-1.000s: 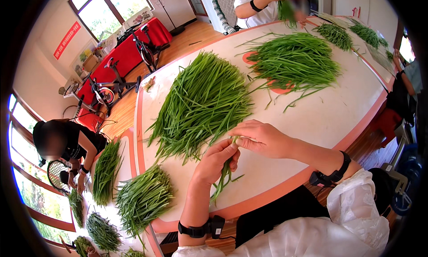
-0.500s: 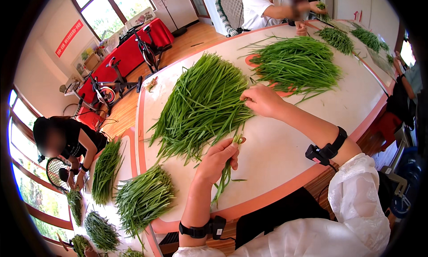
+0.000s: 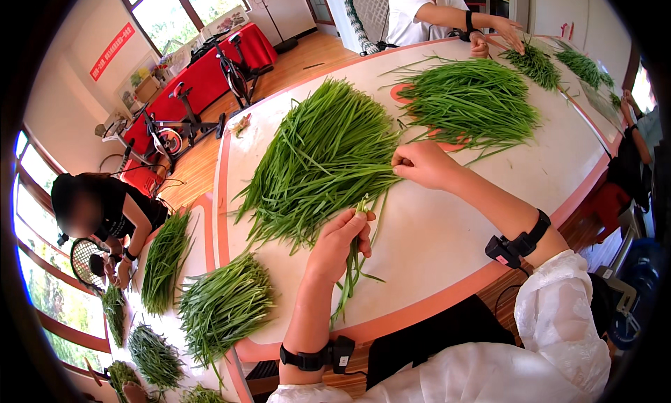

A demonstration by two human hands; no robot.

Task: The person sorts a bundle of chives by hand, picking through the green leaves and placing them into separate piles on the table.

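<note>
A long white bench (image 3: 447,242) with an orange-pink border carries everything, and its broadest load is the big fan-shaped heap of green chives (image 3: 321,158), which serves as the landmark here. Beyond that heap, toward the far end of the bench, lies a second spread of chives (image 3: 475,103) over a round orange mark, and past it a person in a white shirt (image 3: 419,12) reaches toward smaller green piles (image 3: 535,61). Nearer than the big heap and to its left, a tidier trimmed bundle (image 3: 224,305) sits at the bench corner, with further bundles on a neighbouring surface where a person in dark clothing (image 3: 105,214) bends over a pile (image 3: 164,260). Behind the heap, across the wooden floor, stands an exercise bike (image 3: 175,130) before a red-draped table (image 3: 203,68). The right hand (image 3: 423,164) rests at the right edge of the big heap, its grip pinched together on a few strands there; a black wristband (image 3: 517,242) sits up its forearm. The left hand (image 3: 339,239), just nearer than the heap's lower edge, has its grip clamped on a small bunch of chive stalks (image 3: 353,263), pale cut ends sticking up above the fingers and green leaves trailing down over the bench.
</note>
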